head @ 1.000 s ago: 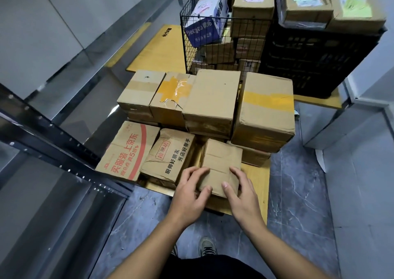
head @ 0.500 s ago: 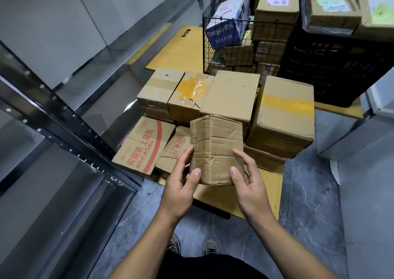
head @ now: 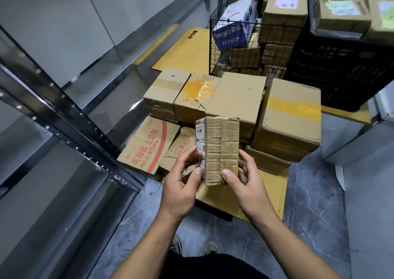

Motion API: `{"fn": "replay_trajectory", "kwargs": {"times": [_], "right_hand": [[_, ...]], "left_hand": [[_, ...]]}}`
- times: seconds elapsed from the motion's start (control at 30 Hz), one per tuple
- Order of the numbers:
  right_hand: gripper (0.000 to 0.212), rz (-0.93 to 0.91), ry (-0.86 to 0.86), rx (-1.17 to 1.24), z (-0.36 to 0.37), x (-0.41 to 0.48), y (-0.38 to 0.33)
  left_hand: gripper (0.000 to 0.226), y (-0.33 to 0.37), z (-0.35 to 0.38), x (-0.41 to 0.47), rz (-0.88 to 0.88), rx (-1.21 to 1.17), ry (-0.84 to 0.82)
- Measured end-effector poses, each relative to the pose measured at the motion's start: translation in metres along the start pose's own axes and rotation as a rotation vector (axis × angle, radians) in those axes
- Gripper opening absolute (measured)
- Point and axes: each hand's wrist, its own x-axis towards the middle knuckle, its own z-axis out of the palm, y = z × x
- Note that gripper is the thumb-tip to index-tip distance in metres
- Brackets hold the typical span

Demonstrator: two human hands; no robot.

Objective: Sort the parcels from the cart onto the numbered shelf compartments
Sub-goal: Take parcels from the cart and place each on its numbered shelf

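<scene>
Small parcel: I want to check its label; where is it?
Head view, centre: the small parcel is held upright between the left hand and right hand, above the near edge of the cart.

Small brown parcel point(head: 219, 148) upright in both hands, above the near edge of the cart point(head: 270, 191). My left hand point(head: 181, 185) grips its left side, thumb on the lower front beside the white label point(head: 200, 144) that runs down that edge. My right hand point(head: 247, 185) grips the right side, thumb on the lower front. Cardboard creased and taped. On the cart: red-printed box point(head: 149, 146) at the near left corner, crumpled box point(head: 181, 148) touching it on the right, partly behind the parcel. Far row: torn yellow-tape box point(head: 196, 95); big box with yellow band point(head: 287, 116) at the right edge. Beyond the cart: wire basket point(head: 234, 44) and black crate point(head: 341, 70), both loaded with boxes. Metal shelf frame point(head: 64, 112) on the left.
</scene>
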Motion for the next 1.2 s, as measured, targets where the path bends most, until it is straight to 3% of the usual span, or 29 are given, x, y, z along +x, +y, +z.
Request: {"fn": "replay_trajectory", "kwargs": {"times": [0.13,0.37,0.73,1.2], "right_hand": [[0.045,-0.009,-0.021,0.053,-0.002,0.005,0.0],[0.044,0.06,-0.087,0.197,-0.002,0.006,0.011],[0.04,-0.03,-0.12,-0.236,0.022,0.016,0.003],[0.059,0.001,-0.366,-0.123,0.176,0.047,0.004]], "left_hand": [[0.049,-0.016,-0.002,0.003,-0.033,0.1,0.033],[0.063,-0.021,-0.012,-0.001,-0.093,-0.017,-0.002],[0.054,-0.021,-0.047,-0.007,0.059,0.22,0.192],[0.056,-0.03,-0.166,-0.025,0.062,0.393,0.423]]}}
